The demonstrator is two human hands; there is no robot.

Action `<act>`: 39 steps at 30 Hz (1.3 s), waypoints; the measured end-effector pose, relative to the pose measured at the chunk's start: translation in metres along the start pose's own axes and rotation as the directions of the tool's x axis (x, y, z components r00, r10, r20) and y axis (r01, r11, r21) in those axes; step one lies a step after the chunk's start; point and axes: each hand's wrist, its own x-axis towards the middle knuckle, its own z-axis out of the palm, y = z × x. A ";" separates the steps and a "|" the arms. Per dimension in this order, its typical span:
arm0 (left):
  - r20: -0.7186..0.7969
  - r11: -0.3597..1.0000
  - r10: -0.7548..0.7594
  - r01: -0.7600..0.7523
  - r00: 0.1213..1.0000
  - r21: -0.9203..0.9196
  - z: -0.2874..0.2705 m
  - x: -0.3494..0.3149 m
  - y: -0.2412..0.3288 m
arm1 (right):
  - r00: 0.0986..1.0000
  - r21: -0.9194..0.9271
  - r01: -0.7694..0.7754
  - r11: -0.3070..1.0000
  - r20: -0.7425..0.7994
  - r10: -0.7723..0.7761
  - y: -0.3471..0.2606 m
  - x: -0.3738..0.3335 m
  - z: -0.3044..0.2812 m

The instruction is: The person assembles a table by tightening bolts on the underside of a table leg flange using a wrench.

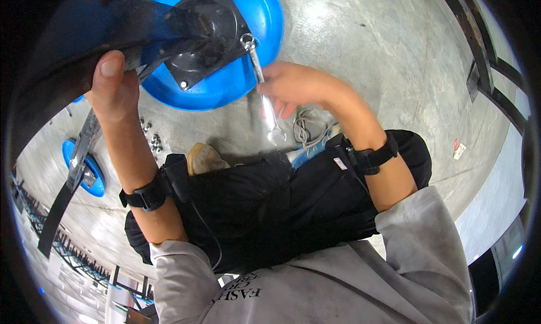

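Observation:
My right hand (296, 87) grips a silver combination wrench (265, 96); its ring end sits on a bolt at the corner of a black square plate (205, 34). That plate lies on a blue round base (253, 59) on the concrete floor. My left hand (112, 90) is closed around a dark metal upright (84, 36) that rises from the plate toward the camera. Both wrists carry black straps.
Several loose nuts (152, 138) lie on the floor by my left forearm. A second blue base (84, 169) with a dark beam stands at the left. My shoes (205, 158) and dark trousers fill the middle. Black rails (484, 65) run along the right.

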 end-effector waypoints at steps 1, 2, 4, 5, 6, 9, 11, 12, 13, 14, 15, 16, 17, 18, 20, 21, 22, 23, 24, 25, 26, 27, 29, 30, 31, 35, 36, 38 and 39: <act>-0.009 1.000 0.010 -0.010 1.000 -0.006 0.000 0.000 0.000 | 1.000 0.001 0.000 1.000 0.000 0.000 0.000 0.001 0.003; -0.009 1.000 0.010 -0.010 1.000 -0.006 0.000 0.000 0.000 | 0.999 0.032 0.015 0.999 0.037 -0.016 0.001 0.002 0.006; 0.021 1.000 0.015 -0.015 1.000 0.011 0.000 0.002 0.000 | 0.997 0.041 0.004 0.999 0.073 -0.007 0.002 0.002 0.008; 0.021 1.000 0.015 -0.015 1.000 0.009 0.000 0.002 0.000 | 0.997 0.041 0.004 0.999 0.072 -0.006 0.002 0.003 0.008; 0.022 1.000 0.009 -0.009 1.000 0.008 0.000 0.002 0.000 | 0.997 0.034 -0.040 0.999 0.074 0.037 0.002 0.004 0.006; 0.025 1.000 0.007 -0.007 1.000 0.020 -0.001 0.001 0.000 | 0.993 0.051 -0.085 0.995 0.082 0.080 -0.001 -0.002 0.007; 0.028 0.999 0.011 -0.012 1.000 0.031 0.000 0.001 0.000 | 0.993 0.076 -0.087 0.993 0.087 0.080 0.001 0.000 0.007; 0.029 0.999 0.018 -0.019 0.999 0.028 0.001 0.001 0.001 | 0.992 0.123 -0.083 0.989 0.102 0.071 0.005 0.006 0.006; 0.030 0.999 0.025 -0.026 0.999 0.026 0.002 0.002 0.001 | 0.991 0.170 -0.080 0.982 0.117 0.061 0.008 0.010 0.005; 0.031 0.999 0.027 -0.027 0.999 0.024 0.003 0.003 0.002 | 0.992 0.170 -0.080 0.982 0.115 0.061 0.012 0.012 0.003; 0.034 0.999 0.020 -0.021 0.999 0.028 0.002 0.003 0.002 | 0.989 0.198 -0.084 0.977 0.139 0.057 0.013 0.013 0.003; 0.037 0.999 0.013 -0.014 0.999 0.031 0.002 0.003 0.002 | 0.985 0.226 -0.089 0.970 0.163 0.052 0.014 0.014 0.003; 0.037 0.999 0.013 -0.014 0.999 0.032 0.002 0.003 0.002 | 0.985 0.226 -0.089 0.970 0.164 0.052 0.014 0.014 0.003; 0.020 1.000 0.020 -0.020 1.000 -0.004 0.002 0.003 0.001 | 0.983 0.251 -0.099 0.963 0.172 0.056 0.014 0.014 0.002; 0.003 0.999 0.028 -0.027 1.000 -0.040 0.001 0.003 0.001 | 0.982 0.276 -0.110 0.955 0.180 0.061 0.018 0.017 0.000; 0.024 1.000 0.025 -0.025 0.999 -0.018 -0.001 0.003 0.001 | 0.976 0.311 -0.126 0.942 0.209 0.062 0.020 0.021 -0.002; 0.044 1.000 0.022 -0.022 0.999 0.004 -0.002 0.004 0.002 | 0.969 0.344 -0.144 0.928 0.239 0.061 0.023 0.024 -0.003; 0.044 1.000 0.023 -0.023 0.999 0.005 -0.003 0.002 0.002 | 0.969 0.343 -0.142 0.928 0.239 0.060 0.026 0.025 -0.003; 0.026 1.000 0.025 -0.025 0.999 -0.004 -0.002 0.001 0.000 | 0.966 0.328 -0.158 0.931 0.248 0.077 0.026 0.025 -0.004; 0.008 1.000 0.027 -0.027 1.000 -0.012 -0.001 0.001 -0.002 | 0.962 0.312 -0.174 0.934 0.257 0.093 0.024 0.025 -0.005; 0.006 0.999 0.030 -0.030 1.000 -0.012 0.000 0.002 -0.003 | 0.962 0.309 -0.172 0.935 0.256 0.093 0.023 0.025 -0.006; 0.002 1.000 0.014 -0.014 1.000 0.000 0.002 0.000 -0.003 | 0.960 0.364 -0.173 0.915 0.272 0.073 0.021 0.021 -0.004; -0.006 1.000 -0.006 0.007 1.000 0.012 0.003 0.000 -0.004 | 0.955 0.415 -0.179 0.892 0.290 0.057 0.021 0.020 -0.002; 0.005 1.000 0.019 -0.019 1.000 0.008 0.001 0.003 -0.003 | 0.955 0.444 -0.188 0.876 0.290 0.058 0.021 0.022 -0.002; 0.017 0.999 0.044 -0.044 0.999 0.003 -0.001 0.004 -0.002 | 0.955 0.473 -0.196 0.859 0.289 0.059 0.021 0.024 -0.001; 0.005 0.999 0.044 -0.044 0.999 -0.009 -0.001 0.000 -0.003 | 0.959 0.478 -0.198 0.856 0.275 0.068 0.020 0.024 0.000; -0.067 1.000 0.008 -0.008 0.998 -0.007 0.003 -0.004 -0.002 | 0.964 0.405 -0.164 0.899 0.260 0.058 0.019 0.022 -0.002; -0.137 1.000 -0.029 0.028 0.990 -0.006 0.004 -0.007 -0.002 | 0.968 0.330 -0.129 0.935 0.248 0.046 0.016 0.017 -0.010; -0.137 1.000 -0.026 0.025 0.990 -0.010 0.005 -0.007 -0.003 | 0.974 0.173 -0.157 0.972 0.192 0.123 0.012 0.010 -0.019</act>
